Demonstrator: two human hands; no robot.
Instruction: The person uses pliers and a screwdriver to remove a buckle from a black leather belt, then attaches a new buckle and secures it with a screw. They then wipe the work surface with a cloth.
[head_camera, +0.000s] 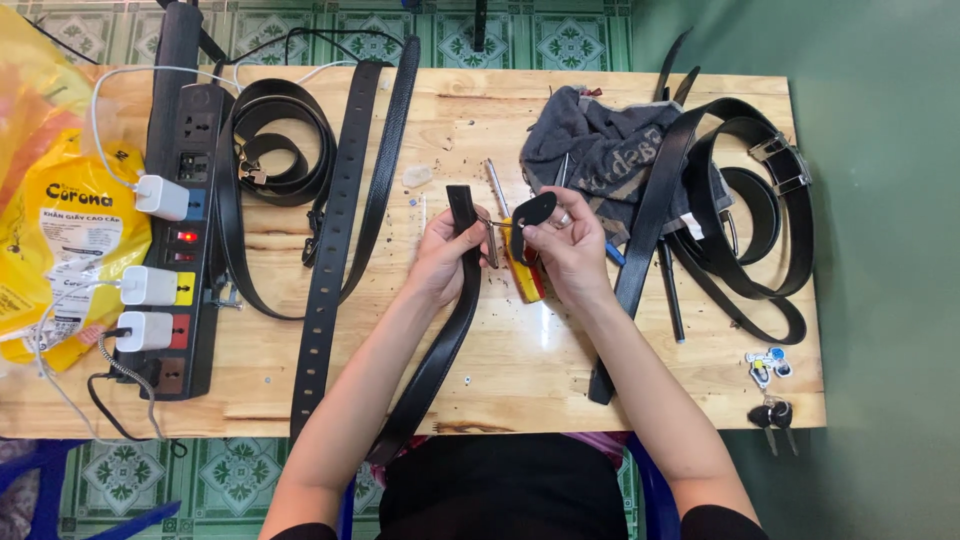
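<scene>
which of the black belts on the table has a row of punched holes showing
The long flat belt lying straight left of the left hand, beside the power strip; the others show no holes.

A power strip (185, 250) lies on the table (520, 370) at left, a cloth (600, 155) and coiled belts (750, 200) at right.

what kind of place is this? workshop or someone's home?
Probably a small home workbench for belt repair, not a factory. A wooden table on patterned floor tiles carries many loose black belts, a screwdriver and a power strip with chargers.
</scene>
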